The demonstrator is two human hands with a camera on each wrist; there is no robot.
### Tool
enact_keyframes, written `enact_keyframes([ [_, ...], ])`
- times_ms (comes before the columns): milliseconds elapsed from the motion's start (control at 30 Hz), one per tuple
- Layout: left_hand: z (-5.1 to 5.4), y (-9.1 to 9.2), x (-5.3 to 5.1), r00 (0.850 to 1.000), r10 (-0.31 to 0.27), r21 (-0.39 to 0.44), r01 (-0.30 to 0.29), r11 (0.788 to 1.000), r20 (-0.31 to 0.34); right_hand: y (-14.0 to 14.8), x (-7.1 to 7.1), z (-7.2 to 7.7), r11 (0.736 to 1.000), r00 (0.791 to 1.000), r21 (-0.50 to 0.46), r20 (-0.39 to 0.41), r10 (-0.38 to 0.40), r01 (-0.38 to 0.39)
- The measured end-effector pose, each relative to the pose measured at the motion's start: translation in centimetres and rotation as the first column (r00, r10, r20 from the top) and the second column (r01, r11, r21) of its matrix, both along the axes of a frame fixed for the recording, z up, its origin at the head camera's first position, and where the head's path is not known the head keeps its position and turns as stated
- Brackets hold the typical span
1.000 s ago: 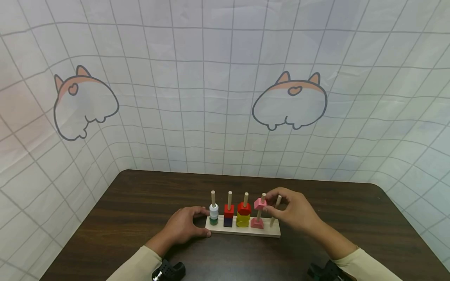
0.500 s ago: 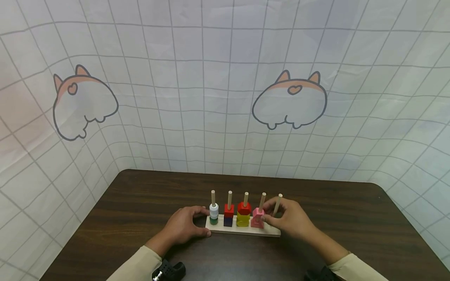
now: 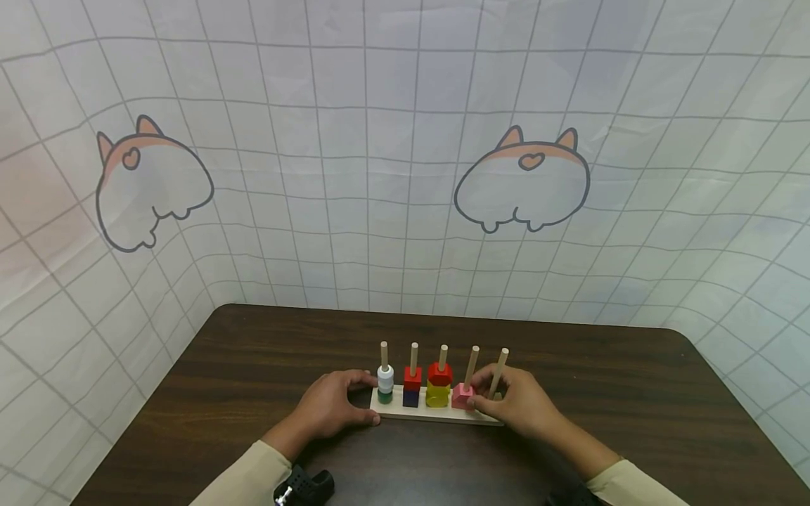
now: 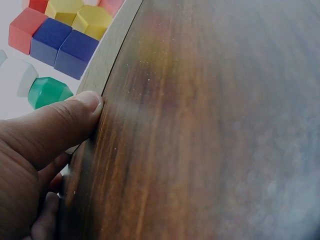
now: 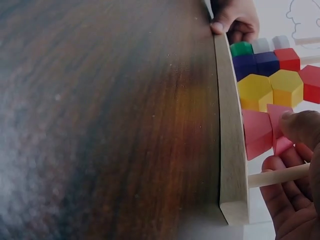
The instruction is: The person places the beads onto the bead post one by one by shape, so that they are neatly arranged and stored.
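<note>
A pale wooden peg board (image 3: 436,414) bears a row of upright pegs with coloured blocks. At its left end, my left hand (image 3: 332,404) grips the board, the thumb on the front edge in the left wrist view. My right hand (image 3: 525,402) pinches a pink block (image 5: 279,129) on the fourth peg. It sits tilted against a lower pink block (image 5: 257,133) on the same peg. To the left stand yellow blocks (image 3: 437,396) under a red one, a red block (image 3: 413,378) over blue, and white blocks (image 3: 384,379) over green. The rightmost peg (image 3: 500,369) bears no block.
The board stands on a dark wood-grain table (image 3: 285,344). Behind rises a white gridded cloth (image 3: 335,176) with cartoon animal drawings. A black wrist device (image 3: 304,486) is strapped to the left forearm.
My right hand has moved down along the fourth peg, bringing the pink block from near the top down onto the lower pink one. The left hand has not moved.
</note>
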State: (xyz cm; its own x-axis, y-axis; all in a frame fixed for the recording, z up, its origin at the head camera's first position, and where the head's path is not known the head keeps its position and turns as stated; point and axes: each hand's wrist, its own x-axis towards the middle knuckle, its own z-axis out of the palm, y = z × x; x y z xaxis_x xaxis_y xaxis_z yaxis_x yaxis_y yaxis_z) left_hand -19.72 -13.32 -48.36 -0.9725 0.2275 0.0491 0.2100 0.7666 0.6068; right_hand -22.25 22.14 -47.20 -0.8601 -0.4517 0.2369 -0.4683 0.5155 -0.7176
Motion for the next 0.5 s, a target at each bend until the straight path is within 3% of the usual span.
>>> enact_keyframes([
  [300, 0.2, 0.0, -0.1, 1.000, -0.010, -0.019, 0.010, 1.000, -0.006, 0.4, 0.0, 0.0, 1.000, 1.000, -0.001, -0.029, 0.008, -0.008],
  [500, 0.7, -0.6, -0.1, 0.997, -0.066, -0.005, 0.066, 0.998, 0.031, 1.9, 0.3, 0.2, 1.000, 0.999, 0.002, -0.045, -0.013, 0.013],
])
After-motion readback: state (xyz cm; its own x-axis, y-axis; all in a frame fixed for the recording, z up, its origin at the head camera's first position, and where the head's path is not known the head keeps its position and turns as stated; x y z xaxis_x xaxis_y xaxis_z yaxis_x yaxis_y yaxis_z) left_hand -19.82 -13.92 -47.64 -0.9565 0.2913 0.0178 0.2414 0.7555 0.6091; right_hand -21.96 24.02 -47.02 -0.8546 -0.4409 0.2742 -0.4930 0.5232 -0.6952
